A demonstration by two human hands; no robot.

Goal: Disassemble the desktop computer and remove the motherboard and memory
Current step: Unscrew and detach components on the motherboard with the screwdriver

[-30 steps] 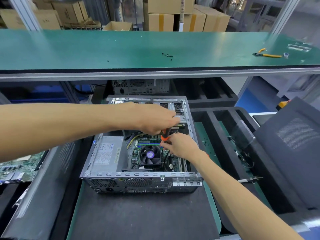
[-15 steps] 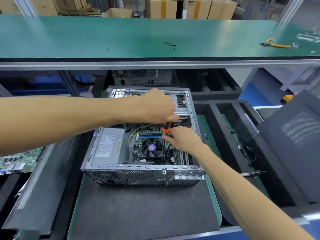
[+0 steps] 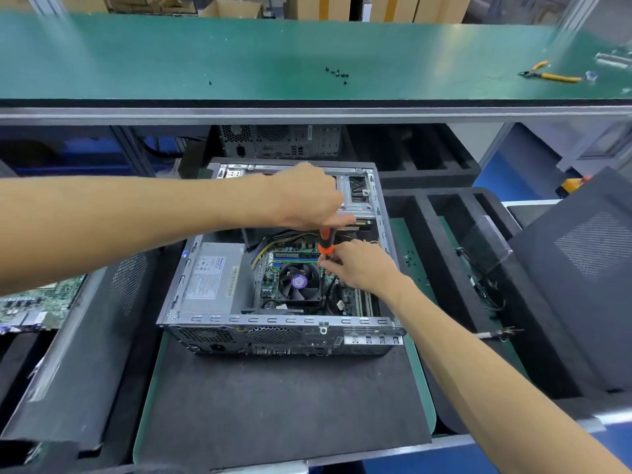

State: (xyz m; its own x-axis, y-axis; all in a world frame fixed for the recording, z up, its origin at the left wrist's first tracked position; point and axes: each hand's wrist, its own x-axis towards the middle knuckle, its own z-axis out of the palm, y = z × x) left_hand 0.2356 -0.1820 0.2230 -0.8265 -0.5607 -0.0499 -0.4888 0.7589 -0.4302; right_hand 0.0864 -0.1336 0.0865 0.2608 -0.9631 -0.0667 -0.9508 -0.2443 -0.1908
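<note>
My left hand [image 3: 309,196] grips the orange-handled screwdriver [image 3: 325,241] from above — fingers curled round its top. My right hand [image 3: 359,268] pinches its shaft low, over the motherboard [image 3: 301,258] in the open desktop case [image 3: 273,328].

The open case [image 3: 280,323] lies on a mat [image 3: 284,401], with the power supply [image 3: 212,278] at left inside it and the fan [image 3: 299,281] on the motherboard [image 3: 345,295] to its right. Both hands [image 3: 307,196] [image 3: 359,266] meet at a screwdriver [image 3: 325,241] above the fan. Pliers [image 3: 550,75] and screws [image 3: 337,73] lie on the shelf [image 3: 171,63] behind.
</note>
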